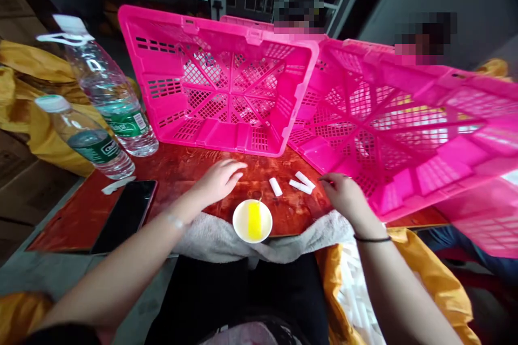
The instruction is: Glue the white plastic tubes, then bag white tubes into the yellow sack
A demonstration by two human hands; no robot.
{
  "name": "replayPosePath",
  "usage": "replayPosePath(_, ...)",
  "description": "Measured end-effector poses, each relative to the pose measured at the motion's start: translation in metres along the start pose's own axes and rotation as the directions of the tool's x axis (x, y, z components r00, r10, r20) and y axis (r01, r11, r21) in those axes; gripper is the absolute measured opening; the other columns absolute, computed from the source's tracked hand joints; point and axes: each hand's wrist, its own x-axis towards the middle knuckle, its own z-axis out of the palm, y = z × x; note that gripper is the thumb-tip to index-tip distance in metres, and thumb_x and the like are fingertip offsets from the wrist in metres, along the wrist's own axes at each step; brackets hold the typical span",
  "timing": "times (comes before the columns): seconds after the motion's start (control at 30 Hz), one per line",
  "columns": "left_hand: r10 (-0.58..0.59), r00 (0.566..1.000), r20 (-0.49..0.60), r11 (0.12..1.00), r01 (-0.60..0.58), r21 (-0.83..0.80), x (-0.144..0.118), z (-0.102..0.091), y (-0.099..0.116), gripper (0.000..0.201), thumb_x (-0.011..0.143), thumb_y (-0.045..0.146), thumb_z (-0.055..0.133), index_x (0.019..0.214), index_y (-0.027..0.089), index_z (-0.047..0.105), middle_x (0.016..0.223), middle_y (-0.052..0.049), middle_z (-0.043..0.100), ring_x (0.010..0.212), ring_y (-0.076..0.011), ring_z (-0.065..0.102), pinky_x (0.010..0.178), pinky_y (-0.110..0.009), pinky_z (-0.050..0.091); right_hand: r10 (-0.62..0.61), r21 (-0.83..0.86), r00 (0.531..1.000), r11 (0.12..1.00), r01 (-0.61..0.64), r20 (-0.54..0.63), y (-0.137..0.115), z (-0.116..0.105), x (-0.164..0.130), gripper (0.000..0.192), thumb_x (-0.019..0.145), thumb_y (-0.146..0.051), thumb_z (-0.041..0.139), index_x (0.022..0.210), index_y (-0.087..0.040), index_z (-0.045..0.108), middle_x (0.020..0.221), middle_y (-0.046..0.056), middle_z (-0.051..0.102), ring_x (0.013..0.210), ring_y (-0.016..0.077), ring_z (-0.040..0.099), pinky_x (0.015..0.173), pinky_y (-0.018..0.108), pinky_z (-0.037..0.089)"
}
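My left hand [220,181] hovers over the red-brown table [182,164], fingers stretched to the right with a gap above the thumb; nothing shows in it. Facing it, my right hand [345,194] has loosely bent fingers pointing left, close to several short white sticks [300,187]. I see no object in that hand, though its fingertips are partly shadowed. One more white stick [275,187] lies between the hands. Near the table's front edge, a small white bowl [240,221] contains a yellow block with a thin wick-like strand, perhaps a candle [254,221].
Two pink plastic crates [226,137] [348,164] stand tipped on their sides behind. Two water bottles [121,118] [91,143] and a phone [125,215] are at left. A grey towel [210,240] hangs over the front edge; a yellow sack [421,275] of white sticks is at right. Other people sit beyond.
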Motion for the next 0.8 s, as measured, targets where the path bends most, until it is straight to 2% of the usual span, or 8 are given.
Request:
replayPosePath(0.13,0.203,0.921,0.332,0.978,-0.209,-0.019,0.074,0.039,0.014,0.028,0.083,0.015,0.06,0.106,0.024,0.073,0.11,-0.005,0.069,0.11,-0.023,0.062,0.103,-0.039,0.046,-0.036,-0.096,0.993,0.994,0.047,0.112,-0.008,0.044,-0.006,0.027,0.082,-0.013,0.055,0.104,-0.013,0.072,0.095,0.014,0.072,0.081,0.0213,0.066,0.079,0.033,0.051)
replayPosePath(0.2,0.2,0.876,0.439,0.975,-0.221,-0.003,0.089,0.057,0.021,0.03,0.073,0.011,0.068,0.098,0.027,0.075,0.106,-0.004,0.069,0.107,-0.025,0.063,0.1,-0.039,0.048,-0.029,-0.184,0.997,0.982,0.043,0.078,-0.012,0.06,-0.014,0.025,0.082,-0.012,0.057,0.104,-0.011,0.07,0.1,0.017,0.068,0.086,0.024,0.065,0.084,0.037,0.051)
replayPosePath(0.27,0.156,0.872,0.464,0.981,-0.191,0.03,0.088,0.063,0.023,0.025,0.07,0.009,0.069,0.087,0.026,0.075,0.105,-0.004,0.069,0.105,-0.0265,0.063,0.098,-0.04,0.048,-0.023,-0.216,0.998,0.976,0.034,0.05,-0.011,0.065,-0.027,0.022,0.084,-0.014,0.057,0.102,-0.009,0.068,0.104,0.02,0.066,0.093,0.0275,0.064,0.087,0.041,0.051)
replayPosePath(0.4,0.007,0.928,0.372,0.993,-0.05,0.105,0.053,0.035,0.012,0.02,0.084,0.014,0.056,0.098,0.02,0.067,0.107,-0.01,0.069,0.101,-0.0272,0.065,0.092,-0.041,0.05,-0.102,0.068,0.994,0.993,0.099,0.047,-0.01,0.056,-0.058,0.025,0.092,-0.02,0.05,0.113,-0.012,0.06,0.106,0.017,0.067,0.093,0.0263,0.066,0.086,0.041,0.054)
replayPosePath(0.5,-0.156,0.958,0.241,0.985,0.132,0.113,0.008,0.005,0.003,0.024,0.092,0.022,0.046,0.112,0.019,0.059,0.107,-0.012,0.068,0.097,-0.028,0.067,0.086,-0.042,0.053,-0.254,0.386,0.964,0.898,0.209,0.071,-0.026,0.048,-0.073,0.028,0.098,-0.029,0.045,0.121,-0.019,0.057,0.108,0.011,0.07,0.096,0.0229,0.068,0.085,0.038,0.056)
replayPosePath(0.57,-0.225,0.957,0.185,0.974,0.217,0.062,-0.024,-0.006,0.003,0.024,0.094,0.028,0.045,0.113,0.021,0.057,0.114,-0.01,0.068,0.107,-0.0279,0.065,0.093,-0.042,0.052,-0.354,0.479,0.933,0.831,0.282,0.064,-0.044,0.048,-0.075,0.031,0.1,-0.03,0.043,0.127,-0.021,0.056,0.118,0.012,0.068,0.107,0.0228,0.066,0.093,0.04,0.055)
replayPosePath(0.7,-0.28,0.951,0.129,0.958,0.285,-0.027,-0.069,-0.001,0.016,0.023,0.097,0.041,0.046,0.104,0.021,0.056,0.113,-0.01,0.066,0.11,-0.026,0.064,0.096,-0.041,0.052,-0.47,0.48,0.882,0.783,0.395,0.042,-0.072,0.058,-0.066,0.036,0.102,-0.026,0.038,0.134,-0.018,0.053,0.128,0.014,0.065,0.117,0.0232,0.062,0.099,0.042,0.053)
replayPosePath(0.8,-0.183,0.981,0.066,0.978,0.188,-0.091,-0.082,0.013,0.025,0.023,0.094,0.041,0.053,0.103,0.02,0.057,0.115,-0.01,0.064,0.111,-0.0258,0.062,0.1,-0.041,0.05,-0.486,0.408,0.874,0.795,0.449,-0.015,-0.078,0.069,-0.063,0.034,0.101,-0.024,0.041,0.132,-0.015,0.055,0.123,0.016,0.066,0.114,0.0241,0.063,0.097,0.042,0.055)
